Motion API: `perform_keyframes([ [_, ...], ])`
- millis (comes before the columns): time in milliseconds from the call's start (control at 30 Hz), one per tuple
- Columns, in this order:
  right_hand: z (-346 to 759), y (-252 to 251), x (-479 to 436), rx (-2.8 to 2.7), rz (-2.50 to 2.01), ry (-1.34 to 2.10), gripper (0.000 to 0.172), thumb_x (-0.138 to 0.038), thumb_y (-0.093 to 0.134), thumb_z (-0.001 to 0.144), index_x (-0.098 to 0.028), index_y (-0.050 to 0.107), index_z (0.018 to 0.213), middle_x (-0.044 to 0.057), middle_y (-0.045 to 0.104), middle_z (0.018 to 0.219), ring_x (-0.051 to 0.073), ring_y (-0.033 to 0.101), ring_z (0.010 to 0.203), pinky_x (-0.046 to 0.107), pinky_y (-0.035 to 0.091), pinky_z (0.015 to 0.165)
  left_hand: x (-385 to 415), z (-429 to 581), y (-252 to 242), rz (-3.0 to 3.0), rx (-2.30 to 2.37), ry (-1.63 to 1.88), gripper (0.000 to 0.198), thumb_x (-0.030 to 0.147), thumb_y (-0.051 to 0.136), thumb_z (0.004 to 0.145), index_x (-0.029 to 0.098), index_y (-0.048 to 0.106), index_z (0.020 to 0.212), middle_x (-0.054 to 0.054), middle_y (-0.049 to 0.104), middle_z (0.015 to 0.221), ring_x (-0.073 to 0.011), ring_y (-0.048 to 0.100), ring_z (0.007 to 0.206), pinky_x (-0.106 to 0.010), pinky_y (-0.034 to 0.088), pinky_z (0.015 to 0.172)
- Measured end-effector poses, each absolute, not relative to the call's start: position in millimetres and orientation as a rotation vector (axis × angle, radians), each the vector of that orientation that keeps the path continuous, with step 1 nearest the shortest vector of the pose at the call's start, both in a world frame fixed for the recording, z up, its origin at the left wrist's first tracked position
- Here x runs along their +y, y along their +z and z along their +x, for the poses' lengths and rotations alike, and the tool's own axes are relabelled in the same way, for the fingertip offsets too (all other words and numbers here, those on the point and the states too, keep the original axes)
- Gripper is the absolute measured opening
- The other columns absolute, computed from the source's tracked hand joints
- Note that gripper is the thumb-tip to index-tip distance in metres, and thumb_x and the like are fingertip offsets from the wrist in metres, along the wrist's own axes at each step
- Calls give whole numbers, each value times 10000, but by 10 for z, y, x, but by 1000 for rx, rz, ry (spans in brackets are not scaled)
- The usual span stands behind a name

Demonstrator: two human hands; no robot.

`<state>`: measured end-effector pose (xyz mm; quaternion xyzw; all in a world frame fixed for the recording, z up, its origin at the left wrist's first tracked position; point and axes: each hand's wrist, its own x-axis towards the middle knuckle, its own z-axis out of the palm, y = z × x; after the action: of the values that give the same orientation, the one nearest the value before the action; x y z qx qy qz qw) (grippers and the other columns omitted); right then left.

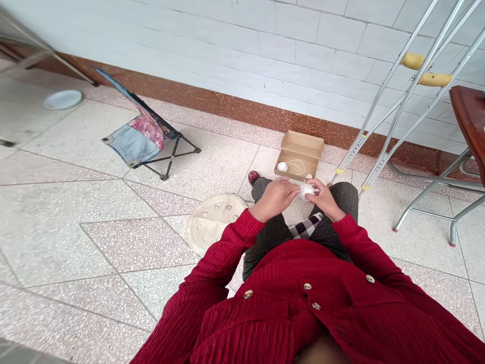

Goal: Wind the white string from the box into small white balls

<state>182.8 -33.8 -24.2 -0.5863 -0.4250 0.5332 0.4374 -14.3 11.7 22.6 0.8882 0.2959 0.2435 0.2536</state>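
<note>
Speckled floor [147, 247], white yarn [307, 190] (hand-held)

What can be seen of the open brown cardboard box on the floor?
The open brown cardboard box is shallow and rectangular, its hinged lid tilted back toward the pale tiled wall. It rests on the speckled stone-look floor. Inside lie a round white yarn-like ball, at left, and a loose pale strand; a smaller white piece shows near the box's front right corner.
</note>
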Motion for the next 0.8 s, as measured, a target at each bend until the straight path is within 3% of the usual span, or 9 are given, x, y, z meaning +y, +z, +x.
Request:
perform_keyframes([
  [67, 1779, -212, -485, -979, -1296, 1636, 435, -205, 710, 671, -238, 567, 1080, -20, 605, 891, 100, 599, 575, 228, 502, 495, 193, -184, 228, 2430, 791, 670, 303, 266, 488, 979, 175, 706, 789, -20, 695, 741, -147, 595, 724, -358, 414, 992],
  [167, 1778, -87, -627, -846, -1038, 1916, 451, -218, 719, 725, -245, 548, 1142, 5, 651, 966, 130, 657, 696, 266, 571, 616, 212, -205, 233, 2356, 783, 668, 341, 290, 479, 989, 164, 690, 752, -13, 663, 706, -140, 581, 729, -290, 442, 864],
  [333, 1833, 60, -633, -727, -859, 1899, 527, -139, 733, 688, -267, 548, 1164, 3, 673, 1046, 153, 674, 804, 296, 592, 692, 151, -123, 178, 2099, 831, 714, 333, 305, 483, 977, 138, 716, 808, -34, 680, 752, -139, 584, 724, -237, 423, 708],
  [467, 1818, 161, -616, -727, -783, 1968, 525, -185, 728, 673, -254, 542, 1159, 5, 691, 970, 156, 675, 712, 274, 557, 608, 174, -68, 78, 1854, 811, 732, 321, 324, 492, 957, 124, 734, 888, -40, 720, 817, -143, 608, 729, -227, 433, 674],
  [600, 1858, 351, -543, -771, -894, 1781, 513, -248, 731, 681, -252, 528, 1153, 7, 681, 959, 157, 670, 683, 274, 534, 589, 115, -45, -12, 1832, 831, 646, 376, 336, 492, 944, 122, 693, 709, -22, 680, 700, -130, 580, 664, -232, 424, 677],
  [700, 1980, 392, -375, -844, -1109, 1439, 469, -271, 740, 684, -268, 517, 1096, -19, 642, 945, 134, 642, 665, 245, 490, 563, -35, -16, -28, 1856, 794, 512, 412, 346, 489, 952, 130, 645, 637, -6, 654, 661, -115, 567, 645, -225, 418, 690],
  [800, 2088, 238, -218, -956, -1365, 1039, 490, -248, 779, 597, -256, 520, 1013, -35, 589, 913, 115, 583, 653, 229, 445, 548, -156, 5, 15, 1902, 739, 412, 414, 330, 475, 964, 135, 622, 630, -1, 655, 670, -111, 577, 658, -219, 420, 703],
])
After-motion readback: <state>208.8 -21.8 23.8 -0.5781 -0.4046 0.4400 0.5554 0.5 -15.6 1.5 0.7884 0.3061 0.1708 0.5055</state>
